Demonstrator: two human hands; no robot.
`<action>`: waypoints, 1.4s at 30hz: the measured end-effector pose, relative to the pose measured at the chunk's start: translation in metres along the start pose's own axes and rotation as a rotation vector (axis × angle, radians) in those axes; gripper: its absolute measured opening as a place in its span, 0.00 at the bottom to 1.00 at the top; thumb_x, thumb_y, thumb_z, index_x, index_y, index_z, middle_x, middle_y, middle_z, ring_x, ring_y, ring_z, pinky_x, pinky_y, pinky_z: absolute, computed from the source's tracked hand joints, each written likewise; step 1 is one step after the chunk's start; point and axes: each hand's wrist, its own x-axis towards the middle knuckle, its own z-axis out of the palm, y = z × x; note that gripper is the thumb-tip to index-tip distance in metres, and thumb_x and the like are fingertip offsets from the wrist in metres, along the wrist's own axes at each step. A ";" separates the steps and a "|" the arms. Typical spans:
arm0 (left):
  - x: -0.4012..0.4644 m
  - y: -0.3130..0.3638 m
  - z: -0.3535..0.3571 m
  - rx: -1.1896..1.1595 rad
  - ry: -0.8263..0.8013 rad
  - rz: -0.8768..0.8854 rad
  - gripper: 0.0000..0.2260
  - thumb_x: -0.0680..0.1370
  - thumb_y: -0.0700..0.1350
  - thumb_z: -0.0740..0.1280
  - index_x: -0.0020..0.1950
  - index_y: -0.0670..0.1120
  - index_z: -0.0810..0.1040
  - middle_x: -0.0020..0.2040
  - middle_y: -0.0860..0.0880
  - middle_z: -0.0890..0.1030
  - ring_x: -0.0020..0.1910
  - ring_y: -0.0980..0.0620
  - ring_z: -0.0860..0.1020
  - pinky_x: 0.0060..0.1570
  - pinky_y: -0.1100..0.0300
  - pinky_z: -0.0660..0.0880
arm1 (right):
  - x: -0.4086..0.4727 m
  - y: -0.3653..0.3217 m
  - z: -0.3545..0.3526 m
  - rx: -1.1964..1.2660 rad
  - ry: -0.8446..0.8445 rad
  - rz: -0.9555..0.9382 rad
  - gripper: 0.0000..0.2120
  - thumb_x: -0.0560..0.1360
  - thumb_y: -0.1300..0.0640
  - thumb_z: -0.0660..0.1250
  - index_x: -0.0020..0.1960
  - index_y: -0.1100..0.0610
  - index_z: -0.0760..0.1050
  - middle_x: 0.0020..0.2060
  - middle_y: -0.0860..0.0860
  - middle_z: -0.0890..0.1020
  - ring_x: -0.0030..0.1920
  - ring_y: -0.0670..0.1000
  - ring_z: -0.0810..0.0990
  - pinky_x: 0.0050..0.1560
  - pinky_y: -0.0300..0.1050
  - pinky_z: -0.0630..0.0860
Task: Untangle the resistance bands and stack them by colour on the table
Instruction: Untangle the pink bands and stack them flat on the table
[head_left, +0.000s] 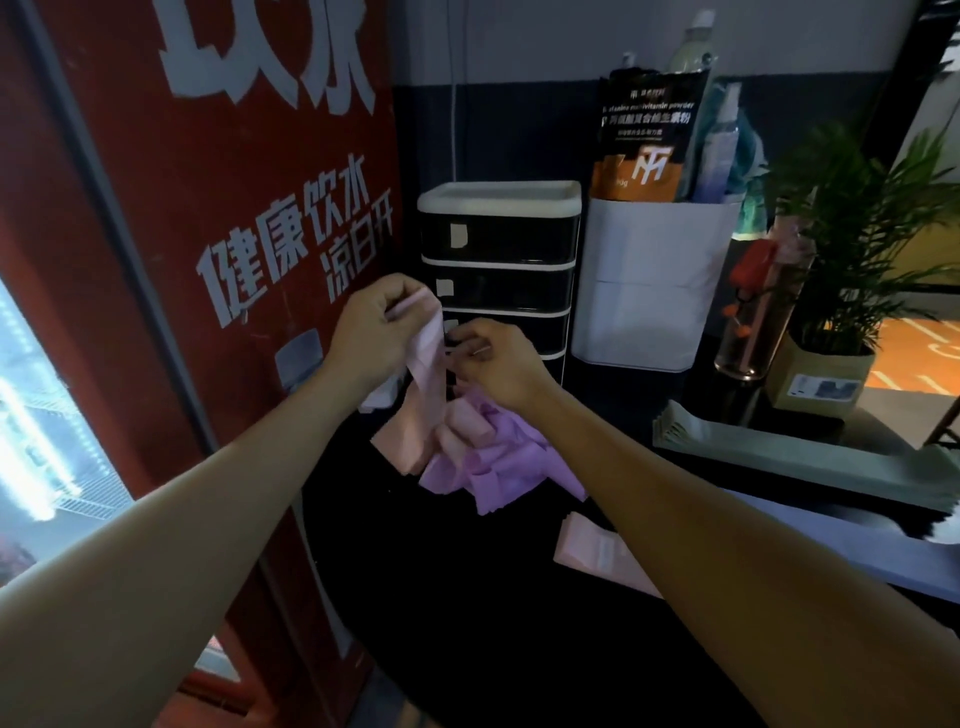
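A pink band (428, 358) hangs lifted over the tangle (483, 452) of pink and purple bands on the black table (467, 597); the left hand (371, 325) has its fingers curled round the top end, and the right hand (493, 364) pinches it just beside, at 3 o'clock. One flat pink band (597, 553) lies apart at 5 o'clock of the tangle. Behind at 12 is a drawer unit (498, 265), with a plant (852, 249) off at 2 and a red machine (218, 249) at 9.

Two bare forearms are showing in the head view, with no sleeve reaching into frame. The left hand (371, 325) and right hand (498, 366) are wearing no gloves. Rings or wrist items cannot be made out.
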 end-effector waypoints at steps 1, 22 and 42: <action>0.003 0.004 -0.002 -0.011 0.004 0.010 0.04 0.79 0.40 0.64 0.46 0.40 0.77 0.39 0.48 0.75 0.37 0.58 0.71 0.37 0.72 0.68 | 0.002 -0.004 -0.001 0.036 0.001 -0.001 0.14 0.71 0.67 0.69 0.57 0.64 0.75 0.35 0.49 0.78 0.41 0.49 0.78 0.52 0.49 0.77; 0.030 0.073 -0.015 -0.038 0.142 0.106 0.04 0.79 0.38 0.62 0.48 0.43 0.76 0.39 0.55 0.76 0.33 0.71 0.74 0.34 0.77 0.69 | 0.004 -0.076 -0.050 0.429 0.134 -0.127 0.08 0.78 0.64 0.60 0.42 0.57 0.73 0.39 0.53 0.78 0.43 0.51 0.76 0.51 0.48 0.76; 0.011 0.074 0.003 -0.411 -0.187 -0.251 0.09 0.77 0.38 0.63 0.37 0.46 0.72 0.29 0.56 0.75 0.28 0.62 0.73 0.29 0.70 0.71 | -0.030 -0.057 -0.110 0.202 0.029 0.027 0.08 0.77 0.61 0.63 0.44 0.56 0.80 0.40 0.51 0.80 0.42 0.49 0.77 0.48 0.42 0.76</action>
